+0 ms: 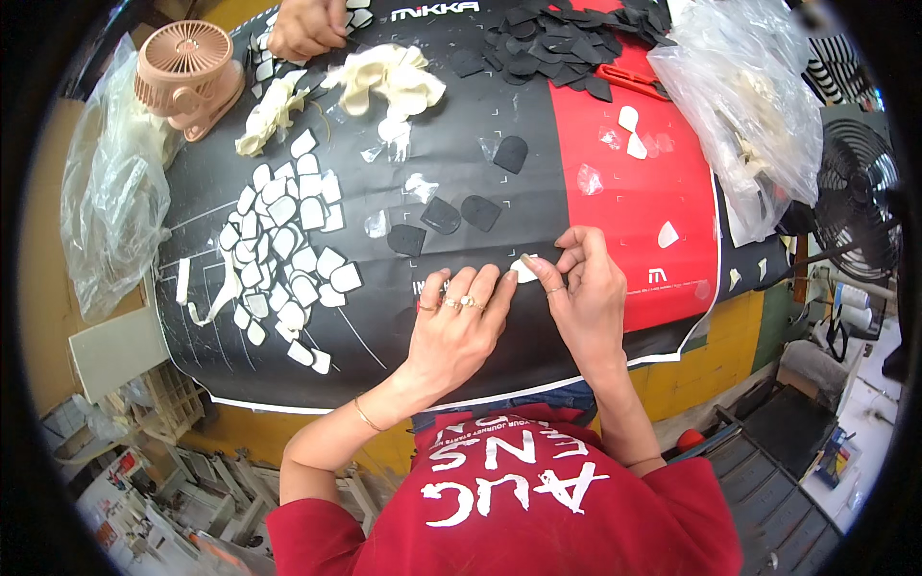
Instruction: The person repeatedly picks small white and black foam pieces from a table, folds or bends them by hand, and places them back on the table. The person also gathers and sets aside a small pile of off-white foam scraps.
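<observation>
Between my hands, low on the mat, is a small white pad. My right hand pinches it at the thumb, with the other fingers curled above. My left hand, wearing rings, rests palm down with its fingers stretched over the mat; its index fingertip comes up beside the pad. What lies beneath the left fingers is hidden. Just beyond my hands lie several black rounded pieces and scraps of clear film. To the left spreads a loose pile of white-faced pieces with dark edges.
Another person's hand works at the far edge near cream pads. A heap of black pieces, a red cutter and a plastic bag occupy the far right. A small pink fan stands far left; a black fan stands right.
</observation>
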Action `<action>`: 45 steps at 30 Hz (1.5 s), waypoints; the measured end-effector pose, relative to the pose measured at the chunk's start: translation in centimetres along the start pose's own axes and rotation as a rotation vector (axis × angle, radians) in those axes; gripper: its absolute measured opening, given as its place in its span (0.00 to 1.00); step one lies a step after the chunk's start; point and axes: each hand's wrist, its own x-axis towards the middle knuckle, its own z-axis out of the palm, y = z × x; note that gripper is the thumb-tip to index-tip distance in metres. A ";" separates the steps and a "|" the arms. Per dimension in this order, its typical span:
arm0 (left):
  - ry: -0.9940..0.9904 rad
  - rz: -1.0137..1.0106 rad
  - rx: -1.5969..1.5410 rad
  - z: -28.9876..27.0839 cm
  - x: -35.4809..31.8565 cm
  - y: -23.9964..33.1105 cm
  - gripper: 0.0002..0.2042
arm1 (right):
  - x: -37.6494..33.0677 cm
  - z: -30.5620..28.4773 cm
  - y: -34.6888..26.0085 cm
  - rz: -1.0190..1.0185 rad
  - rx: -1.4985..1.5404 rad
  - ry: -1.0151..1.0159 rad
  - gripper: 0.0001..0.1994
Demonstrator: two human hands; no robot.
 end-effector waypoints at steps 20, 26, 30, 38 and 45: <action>0.195 -0.519 0.224 -4.4 -6.8 -4.3 0.15 | 1.4 -9.4 9.0 0.112 -0.258 0.305 0.13; 0.223 -0.498 -0.422 -4.0 -2.5 1.1 0.16 | 0.6 -7.8 4.5 -0.032 0.091 0.246 0.06; 0.239 -0.459 -0.826 -3.7 0.6 3.9 0.22 | -2.6 -6.4 0.9 -0.637 0.120 0.341 0.10; 0.352 -0.062 -0.502 -5.3 0.9 2.1 0.21 | -4.0 -5.3 -0.3 -0.865 0.166 0.248 0.17; 0.216 -0.083 -0.348 -4.7 0.3 1.2 0.18 | -3.3 -4.1 -0.9 -0.559 0.136 0.081 0.07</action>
